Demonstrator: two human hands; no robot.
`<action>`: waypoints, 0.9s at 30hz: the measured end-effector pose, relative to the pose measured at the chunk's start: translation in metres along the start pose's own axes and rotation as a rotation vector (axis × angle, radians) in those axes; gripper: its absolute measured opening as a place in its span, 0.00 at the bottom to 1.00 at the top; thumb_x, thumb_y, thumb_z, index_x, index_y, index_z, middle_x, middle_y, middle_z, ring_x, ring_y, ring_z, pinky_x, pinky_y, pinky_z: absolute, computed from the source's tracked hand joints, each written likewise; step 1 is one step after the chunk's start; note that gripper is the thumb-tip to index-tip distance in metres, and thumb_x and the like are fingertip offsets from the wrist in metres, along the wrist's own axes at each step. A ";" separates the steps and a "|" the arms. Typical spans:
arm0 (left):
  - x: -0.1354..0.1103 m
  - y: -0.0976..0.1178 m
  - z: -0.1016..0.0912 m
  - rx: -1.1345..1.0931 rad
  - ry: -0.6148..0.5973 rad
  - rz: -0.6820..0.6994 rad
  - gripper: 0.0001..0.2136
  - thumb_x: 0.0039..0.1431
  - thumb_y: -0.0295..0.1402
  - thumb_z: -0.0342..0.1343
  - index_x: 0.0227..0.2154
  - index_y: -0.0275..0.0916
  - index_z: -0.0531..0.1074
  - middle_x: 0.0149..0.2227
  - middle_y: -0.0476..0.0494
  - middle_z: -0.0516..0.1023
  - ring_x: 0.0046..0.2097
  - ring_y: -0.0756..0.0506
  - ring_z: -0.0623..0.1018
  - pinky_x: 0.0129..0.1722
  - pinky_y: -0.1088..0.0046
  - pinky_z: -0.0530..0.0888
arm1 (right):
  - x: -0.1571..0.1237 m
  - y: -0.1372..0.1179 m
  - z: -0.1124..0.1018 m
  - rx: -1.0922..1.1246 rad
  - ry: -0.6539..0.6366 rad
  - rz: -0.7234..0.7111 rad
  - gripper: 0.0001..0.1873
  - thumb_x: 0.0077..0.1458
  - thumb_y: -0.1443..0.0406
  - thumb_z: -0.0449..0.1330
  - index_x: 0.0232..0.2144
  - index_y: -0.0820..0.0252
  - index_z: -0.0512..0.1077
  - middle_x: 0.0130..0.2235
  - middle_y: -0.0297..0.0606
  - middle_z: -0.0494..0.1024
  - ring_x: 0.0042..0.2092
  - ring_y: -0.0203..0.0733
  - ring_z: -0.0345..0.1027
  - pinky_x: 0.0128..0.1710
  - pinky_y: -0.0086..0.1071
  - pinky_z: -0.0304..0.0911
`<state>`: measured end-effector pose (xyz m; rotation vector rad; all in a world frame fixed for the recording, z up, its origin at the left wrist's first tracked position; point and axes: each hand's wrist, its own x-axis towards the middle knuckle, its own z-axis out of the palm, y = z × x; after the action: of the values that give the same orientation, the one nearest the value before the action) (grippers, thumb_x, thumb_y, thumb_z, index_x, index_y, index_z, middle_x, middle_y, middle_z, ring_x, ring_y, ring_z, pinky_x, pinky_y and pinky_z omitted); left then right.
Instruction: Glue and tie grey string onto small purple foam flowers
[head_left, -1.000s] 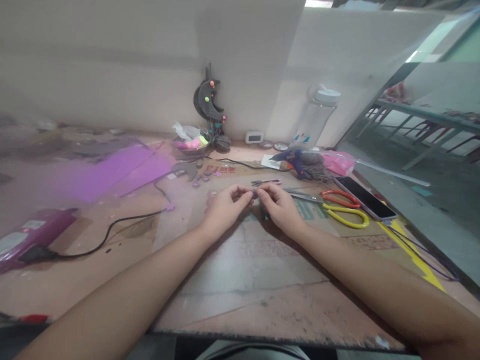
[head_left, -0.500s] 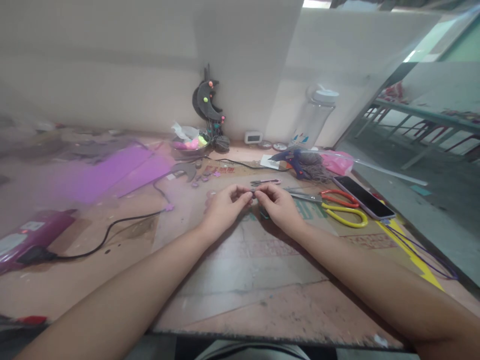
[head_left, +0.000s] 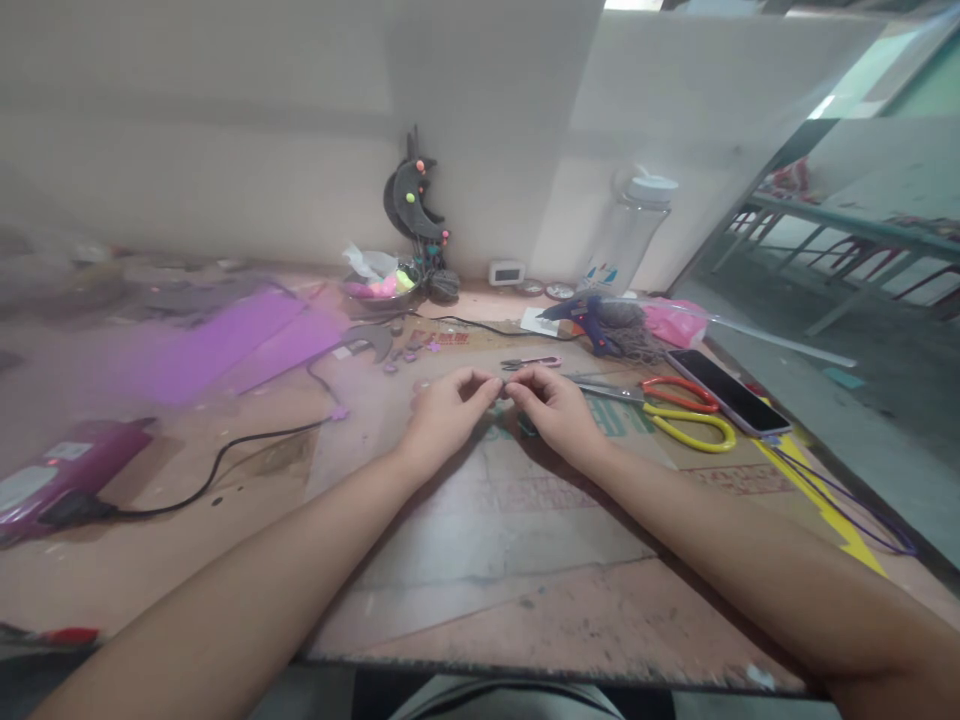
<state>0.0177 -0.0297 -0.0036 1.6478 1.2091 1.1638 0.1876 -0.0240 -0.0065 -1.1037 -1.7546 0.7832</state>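
Note:
My left hand (head_left: 452, 412) and my right hand (head_left: 555, 408) meet fingertip to fingertip above the middle of the table. Both are closed in a pinch. Something small and dark seems to sit between the fingertips, too small to name. Just beyond the fingers lies a pair of thread snips (head_left: 532, 362) with a pink handle. To the right of my right hand are scissors with one red and one yellow handle (head_left: 694, 432), their blades partly behind that hand. Small purple felt pieces (head_left: 410, 355) lie beyond my left hand.
A blue glue gun (head_left: 592, 325), grey yarn (head_left: 637, 335) and a phone (head_left: 727, 392) are at the right. Purple sheets (head_left: 247, 340) and a power strip (head_left: 82, 460) with a black cord occupy the left. A clear bottle (head_left: 630, 235) and a grey moon ornament (head_left: 412, 200) stand at the back.
The hands stay almost in place, with the fingertips shifting very slightly. The objects on the table have not moved.

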 end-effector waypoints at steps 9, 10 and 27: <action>-0.002 0.001 -0.002 0.052 0.086 0.003 0.13 0.59 0.43 0.55 0.32 0.38 0.77 0.31 0.46 0.79 0.34 0.47 0.75 0.33 0.75 0.69 | 0.000 0.004 0.002 0.110 0.037 0.007 0.13 0.58 0.55 0.57 0.35 0.59 0.68 0.25 0.29 0.68 0.26 0.34 0.61 0.26 0.28 0.56; -0.002 0.001 -0.002 0.053 0.087 0.006 0.13 0.59 0.43 0.54 0.32 0.39 0.77 0.31 0.46 0.79 0.34 0.47 0.75 0.33 0.75 0.69 | -0.001 0.003 0.002 0.135 0.021 0.019 0.13 0.58 0.55 0.57 0.37 0.58 0.68 0.23 0.27 0.66 0.25 0.33 0.59 0.24 0.28 0.54; -0.002 0.000 0.002 -0.064 0.015 0.025 0.13 0.61 0.42 0.54 0.34 0.37 0.77 0.33 0.46 0.80 0.37 0.46 0.78 0.38 0.73 0.72 | 0.001 0.000 0.005 0.324 -0.048 0.124 0.14 0.53 0.54 0.61 0.32 0.58 0.66 0.20 0.23 0.62 0.20 0.28 0.51 0.19 0.26 0.45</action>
<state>0.0190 -0.0321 -0.0042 1.6135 1.1520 1.2197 0.1830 -0.0235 -0.0088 -0.9854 -1.5402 1.1332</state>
